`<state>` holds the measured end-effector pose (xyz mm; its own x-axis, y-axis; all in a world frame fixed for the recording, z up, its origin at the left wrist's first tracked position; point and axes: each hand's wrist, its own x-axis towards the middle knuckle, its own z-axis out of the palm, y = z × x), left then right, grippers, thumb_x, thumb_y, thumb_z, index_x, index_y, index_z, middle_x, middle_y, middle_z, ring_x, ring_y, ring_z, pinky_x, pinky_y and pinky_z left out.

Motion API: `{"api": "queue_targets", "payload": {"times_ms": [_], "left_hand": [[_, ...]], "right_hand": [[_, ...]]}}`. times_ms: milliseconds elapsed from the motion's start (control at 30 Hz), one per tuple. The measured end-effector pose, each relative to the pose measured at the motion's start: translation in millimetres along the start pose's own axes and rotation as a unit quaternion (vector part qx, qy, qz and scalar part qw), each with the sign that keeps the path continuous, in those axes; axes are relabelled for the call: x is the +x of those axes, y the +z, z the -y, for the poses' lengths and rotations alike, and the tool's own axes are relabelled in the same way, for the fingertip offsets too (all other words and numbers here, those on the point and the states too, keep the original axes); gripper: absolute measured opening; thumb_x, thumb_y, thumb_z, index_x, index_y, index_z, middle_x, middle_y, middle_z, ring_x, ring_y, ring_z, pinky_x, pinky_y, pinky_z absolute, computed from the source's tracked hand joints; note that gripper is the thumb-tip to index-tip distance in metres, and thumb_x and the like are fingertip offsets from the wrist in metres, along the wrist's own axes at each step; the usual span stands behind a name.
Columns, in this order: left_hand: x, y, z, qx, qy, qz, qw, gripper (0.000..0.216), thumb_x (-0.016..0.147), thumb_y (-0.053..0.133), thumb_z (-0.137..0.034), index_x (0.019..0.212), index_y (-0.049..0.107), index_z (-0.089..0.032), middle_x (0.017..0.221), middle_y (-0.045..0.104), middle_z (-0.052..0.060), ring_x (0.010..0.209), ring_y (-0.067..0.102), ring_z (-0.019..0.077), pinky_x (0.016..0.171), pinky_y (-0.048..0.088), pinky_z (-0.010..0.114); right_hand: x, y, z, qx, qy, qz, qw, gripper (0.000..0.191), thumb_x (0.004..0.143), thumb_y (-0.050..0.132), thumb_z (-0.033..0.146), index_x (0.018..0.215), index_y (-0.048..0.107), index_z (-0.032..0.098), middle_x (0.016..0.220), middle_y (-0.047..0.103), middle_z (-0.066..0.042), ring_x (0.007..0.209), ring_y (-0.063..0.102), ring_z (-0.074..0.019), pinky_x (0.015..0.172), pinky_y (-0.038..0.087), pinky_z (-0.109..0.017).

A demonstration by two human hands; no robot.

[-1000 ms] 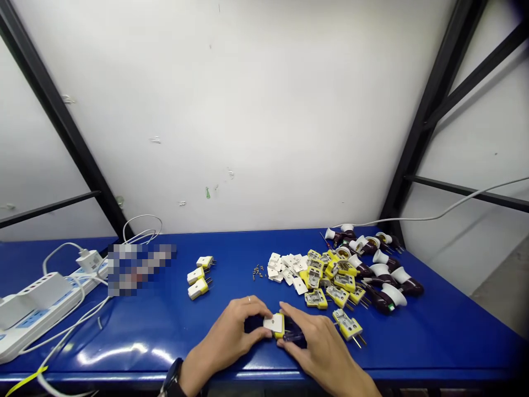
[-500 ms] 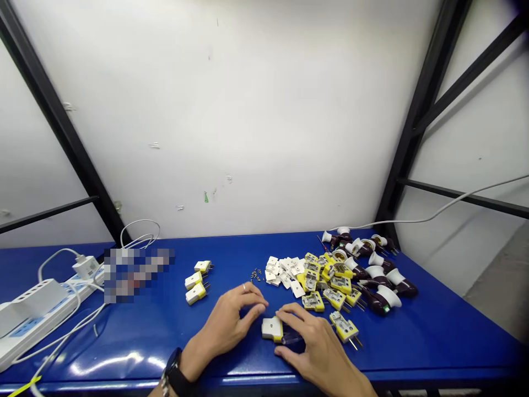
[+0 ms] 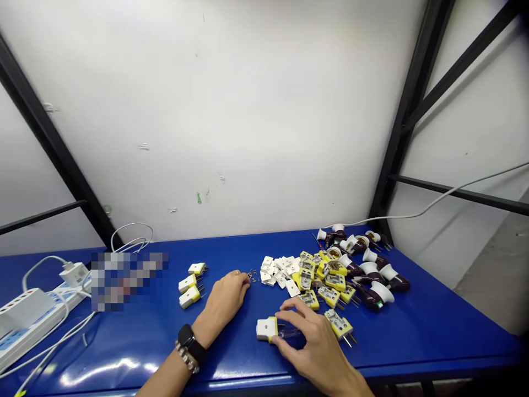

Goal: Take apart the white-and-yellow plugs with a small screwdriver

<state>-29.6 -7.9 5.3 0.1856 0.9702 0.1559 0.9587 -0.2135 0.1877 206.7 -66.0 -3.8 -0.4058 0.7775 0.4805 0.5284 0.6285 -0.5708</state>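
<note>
My right hand (image 3: 308, 339) rests on the blue table (image 3: 413, 336) with its fingers curled over a white-and-yellow plug (image 3: 266, 328) and a clear-handled tool beside it. My left hand (image 3: 225, 295) is stretched forward, fingertips touching a small cluster of tiny metal screws (image 3: 253, 274); a ring shows on one finger and a watch on the wrist. Three assembled white-and-yellow plugs (image 3: 190, 284) lie just left of that hand.
A heap of white covers and yellow plug bases (image 3: 314, 275) lies to the right, with dark brown and white lamp sockets (image 3: 367, 270) behind it. A white power strip (image 3: 25, 317) with cables sits at far left. Black frame bars rise on both sides.
My left hand has let go of the plug and reached forward to the screws. My right hand stays on the plug, which now lies on the table.
</note>
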Motion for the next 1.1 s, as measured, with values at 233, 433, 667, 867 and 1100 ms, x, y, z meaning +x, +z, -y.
{"api": "queue_targets", "payload": {"times_ms": [233, 433, 667, 867, 1100], "left_hand": [[-17, 4, -8, -0.015, 0.066, 0.013, 0.998, 0.032, 0.099, 0.035, -0.007, 0.111, 0.062, -0.019, 0.111, 0.064, 0.01, 0.093, 0.067, 0.0217, 0.081, 0.052, 0.032], [-43, -5, -23, -0.283, 0.058, -0.096, 0.953, 0.032, 0.105, 0.034, -0.028, 0.099, 0.064, -0.02, 0.095, 0.063, 0.007, 0.082, 0.06, 0.0196, 0.075, 0.048, 0.03], [-58, -6, -58, -0.597, -0.101, -0.104, 0.789, 0.053, 0.083, 0.066, -0.067, 0.088, 0.073, -0.015, 0.064, 0.055, -0.001, 0.054, 0.046, 0.0122, 0.051, 0.038, 0.022], [-63, 1, -68, -0.682, -0.153, -0.104, 0.707, 0.057, 0.071, 0.079, -0.066, 0.091, 0.077, -0.012, 0.066, 0.057, -0.001, 0.055, 0.047, 0.0106, 0.05, 0.04, 0.021], [-64, 2, -69, -0.692, -0.152, -0.123, 0.695, 0.057, 0.068, 0.083, -0.064, 0.089, 0.079, -0.012, 0.065, 0.058, 0.001, 0.056, 0.048, 0.0106, 0.05, 0.042, 0.02]], "right_hand": [[-5, 0, -8, -0.005, -0.12, -0.172, 0.978, 0.029, 0.093, 0.057, 0.01, 0.114, 0.072, 0.024, 0.097, 0.07, -0.009, 0.079, 0.068, -0.0194, 0.069, 0.058, -0.031], [-9, -7, 8, 0.122, -0.068, -0.298, 0.944, 0.02, 0.097, 0.064, 0.026, 0.113, 0.074, 0.027, 0.084, 0.066, -0.006, 0.067, 0.066, -0.0187, 0.053, 0.055, -0.027], [7, -2, 32, 0.42, 0.095, -0.301, 0.851, 0.025, 0.097, 0.062, 0.043, 0.093, 0.07, 0.02, 0.082, 0.07, -0.007, 0.057, 0.07, -0.0194, 0.043, 0.058, -0.027], [12, -2, 36, 0.447, 0.115, -0.309, 0.831, 0.029, 0.093, 0.066, 0.047, 0.09, 0.071, 0.019, 0.083, 0.07, -0.008, 0.06, 0.073, -0.022, 0.044, 0.06, -0.029], [12, -1, 35, 0.452, 0.114, -0.316, 0.827, 0.027, 0.094, 0.066, 0.046, 0.091, 0.071, 0.02, 0.083, 0.07, -0.007, 0.06, 0.072, -0.0216, 0.044, 0.061, -0.03]]}}
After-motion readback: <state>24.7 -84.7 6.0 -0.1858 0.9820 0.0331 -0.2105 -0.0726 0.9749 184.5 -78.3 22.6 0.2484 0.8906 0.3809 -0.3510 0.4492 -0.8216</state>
